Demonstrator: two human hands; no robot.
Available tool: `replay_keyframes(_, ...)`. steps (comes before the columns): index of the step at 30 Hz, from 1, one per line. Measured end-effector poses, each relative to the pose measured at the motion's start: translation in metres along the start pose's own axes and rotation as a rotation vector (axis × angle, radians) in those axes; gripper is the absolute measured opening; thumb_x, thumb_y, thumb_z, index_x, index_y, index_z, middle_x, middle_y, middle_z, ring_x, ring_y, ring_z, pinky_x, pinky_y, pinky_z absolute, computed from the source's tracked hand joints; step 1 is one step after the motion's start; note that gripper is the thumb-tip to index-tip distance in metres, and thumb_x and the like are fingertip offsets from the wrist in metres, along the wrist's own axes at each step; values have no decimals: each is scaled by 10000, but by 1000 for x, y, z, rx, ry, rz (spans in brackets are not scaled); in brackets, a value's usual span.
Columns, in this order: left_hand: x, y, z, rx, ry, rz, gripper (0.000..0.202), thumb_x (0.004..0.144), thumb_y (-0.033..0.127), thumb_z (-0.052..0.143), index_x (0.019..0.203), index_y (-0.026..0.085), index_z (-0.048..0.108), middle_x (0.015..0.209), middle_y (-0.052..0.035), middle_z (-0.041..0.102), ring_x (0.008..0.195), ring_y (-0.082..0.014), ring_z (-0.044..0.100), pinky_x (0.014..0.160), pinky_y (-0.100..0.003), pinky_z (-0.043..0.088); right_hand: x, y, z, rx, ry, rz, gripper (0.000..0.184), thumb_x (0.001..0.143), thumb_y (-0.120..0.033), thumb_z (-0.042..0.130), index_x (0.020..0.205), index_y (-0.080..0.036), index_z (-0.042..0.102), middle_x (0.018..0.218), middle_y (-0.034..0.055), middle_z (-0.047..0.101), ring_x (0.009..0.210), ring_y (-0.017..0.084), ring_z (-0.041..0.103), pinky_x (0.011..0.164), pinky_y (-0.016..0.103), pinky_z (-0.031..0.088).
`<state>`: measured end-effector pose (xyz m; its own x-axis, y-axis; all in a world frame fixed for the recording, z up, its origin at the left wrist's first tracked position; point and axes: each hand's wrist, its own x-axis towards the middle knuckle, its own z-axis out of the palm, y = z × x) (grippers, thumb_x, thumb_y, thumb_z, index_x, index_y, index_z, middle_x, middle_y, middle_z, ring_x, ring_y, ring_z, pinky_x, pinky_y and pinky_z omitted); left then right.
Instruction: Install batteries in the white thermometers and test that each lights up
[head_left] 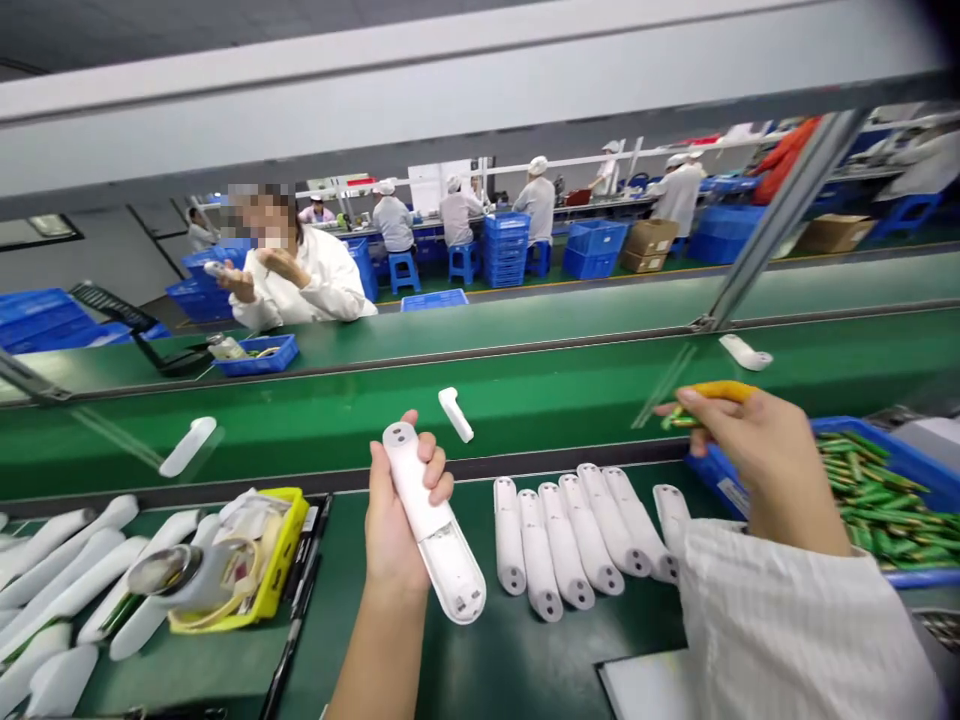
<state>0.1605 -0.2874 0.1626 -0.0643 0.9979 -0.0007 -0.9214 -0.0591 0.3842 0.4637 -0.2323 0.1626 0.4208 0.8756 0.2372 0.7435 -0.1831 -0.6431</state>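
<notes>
My left hand (397, 510) is wrapped round a long white plastic device (431, 520), held tilted above the green bench, its open battery bay facing up. My right hand (750, 450) is raised over a blue bin (911, 460) full of green batteries (877, 505) and pinches one green-and-yellow battery (701, 405) between thumb and fingers. Between my hands, several more white devices (577, 540) lie side by side on the bench.
A green conveyor belt (570, 400) carries loose white parts (456, 412). A yellow tray (281, 560) and more white housings (60, 590) lie at left. Across the belt sits a person in white (300, 280); other workers and blue crates stand behind.
</notes>
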Motion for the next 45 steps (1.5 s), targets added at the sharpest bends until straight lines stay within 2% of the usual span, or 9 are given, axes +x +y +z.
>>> replay_keyframes(6, 0, 11, 0, 50, 24, 69, 366, 974, 353, 274, 1016, 149, 575, 724, -6, 420, 514, -55, 407, 422, -122, 394, -92, -104, 34, 757, -576, -284, 273, 792, -443, 662, 748, -188, 576, 561, 13, 659, 300, 90, 460, 373, 234, 389)
replay_keyframes(11, 4, 16, -1, 63, 41, 118, 376, 975, 364, 259, 999, 151, 568, 713, -4, 438, 510, -54, 422, 427, -124, 403, -131, -117, 48, 664, -604, -644, 213, 888, -328, 582, 712, -222, 637, 634, 17, 655, 596, 156, 616, 566, 261, 486)
replay_keyframes(16, 6, 19, -4, 85, 72, 182, 363, 971, 370, 274, 974, 154, 566, 702, -2, 456, 504, -55, 428, 429, -131, 406, -140, -118, 59, 294, -458, -1102, 346, 964, -182, 358, 726, -231, 605, 630, -8, 595, 504, 116, 488, 495, 241, 394)
replay_keyframes(20, 8, 23, -6, 108, 67, 214, 364, 970, 369, 283, 973, 152, 575, 703, -5, 468, 505, -54, 434, 428, -130, 406, -146, -115, 60, 151, -403, -1227, 366, 956, -117, 331, 719, -207, 594, 641, -2, 583, 511, 115, 468, 499, 242, 367)
replay_keyframes(24, 6, 25, -6, 126, 34, 251, 367, 969, 370, 284, 953, 159, 583, 695, -7, 473, 508, -57, 444, 427, -126, 411, -148, -116, 58, 229, -515, -1024, 210, 952, -197, 433, 807, -207, 584, 698, -4, 621, 591, 130, 535, 559, 248, 410)
replay_keyframes(28, 0, 21, -4, 203, -138, 208, 277, 923, 415, 424, 953, 190, 582, 689, 4, 482, 490, -51, 428, 406, -111, 396, -141, -123, 71, 437, -1120, -376, 150, 810, -223, 642, 753, -192, 507, 620, -51, 544, 534, 95, 506, 480, 196, 388)
replay_keyframes(31, -3, 17, -4, 286, -236, 168, 269, 876, 443, 511, 974, 202, 581, 697, 4, 503, 485, -52, 426, 412, -121, 410, -133, -125, 83, 671, -1320, -87, 270, 712, -259, 719, 737, -180, 462, 612, -56, 507, 512, 84, 486, 442, 184, 389)
replay_keyframes(39, 10, 22, -10, 81, -41, 186, 381, 966, 362, 287, 905, 150, 597, 700, -4, 458, 496, -47, 413, 404, -111, 391, -110, -121, 69, 1059, -1162, -110, 251, 811, -308, 670, 948, -178, 505, 860, 36, 648, 518, 78, 574, 538, 227, 475)
replay_keyframes(45, 9, 18, -10, 118, 6, 248, 341, 961, 362, 307, 917, 165, 582, 697, 0, 457, 502, -56, 419, 419, -125, 398, -128, -122, 69, 987, -869, -180, 186, 817, -315, 666, 853, -187, 535, 666, -10, 604, 503, 101, 551, 501, 223, 459)
